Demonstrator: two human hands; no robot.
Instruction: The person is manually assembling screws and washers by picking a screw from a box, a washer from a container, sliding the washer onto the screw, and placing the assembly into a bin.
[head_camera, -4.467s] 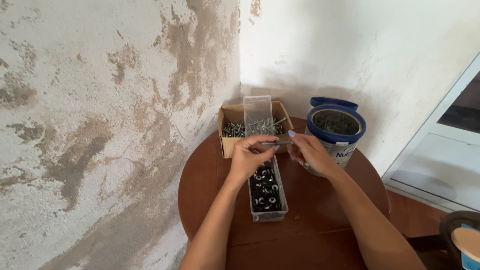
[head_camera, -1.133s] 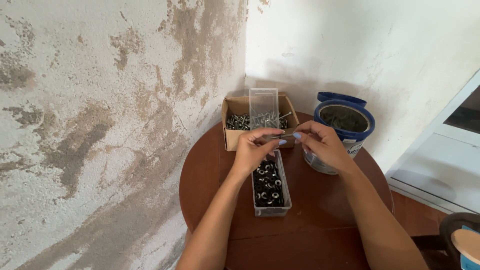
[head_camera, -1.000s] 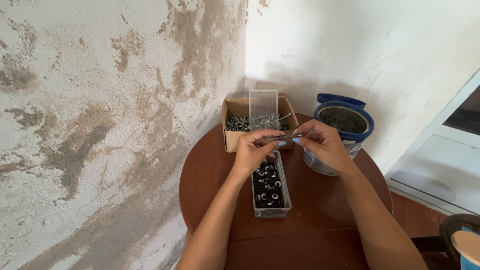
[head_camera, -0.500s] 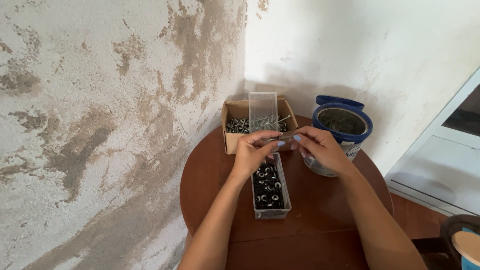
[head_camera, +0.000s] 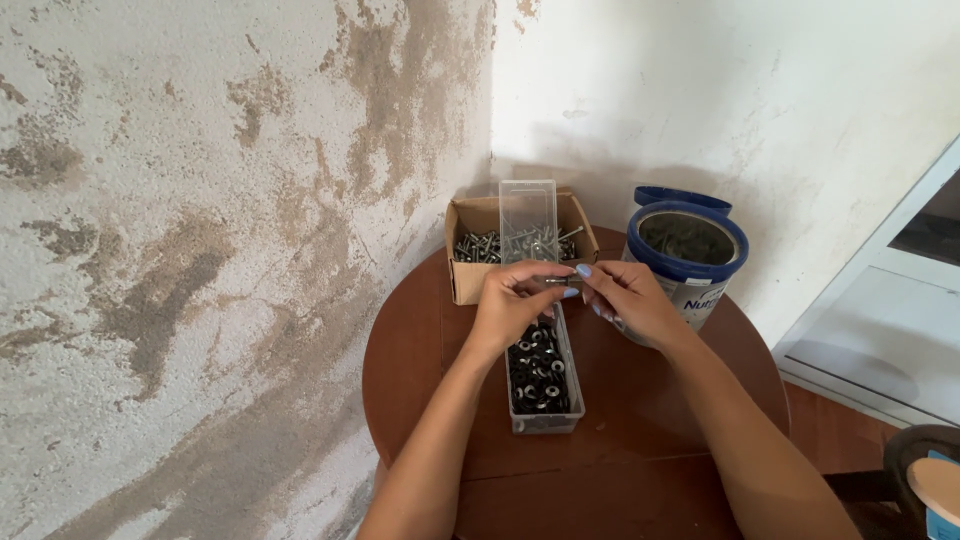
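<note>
My left hand (head_camera: 512, 300) and my right hand (head_camera: 627, 298) meet above the far end of a clear plastic box (head_camera: 543, 378) full of small black and silver washers. Between their fingertips they pinch a thin metal screw (head_camera: 560, 282), held level. The box's clear lid (head_camera: 528, 220) stands open and leans back against a cardboard box (head_camera: 470, 278) filled with silver screws. All of it sits on a small round brown table (head_camera: 650, 420).
A blue-rimmed round tin (head_camera: 686, 258) stands at the table's back right, its blue lid (head_camera: 680, 196) behind it. Rough stained walls close in on the left and behind. A white door frame (head_camera: 880, 320) is at the right, a dark round object (head_camera: 925, 480) at the bottom right.
My hands have stayed together over the washer box; the fingers shifted slightly on the screw. The view moved a little.
</note>
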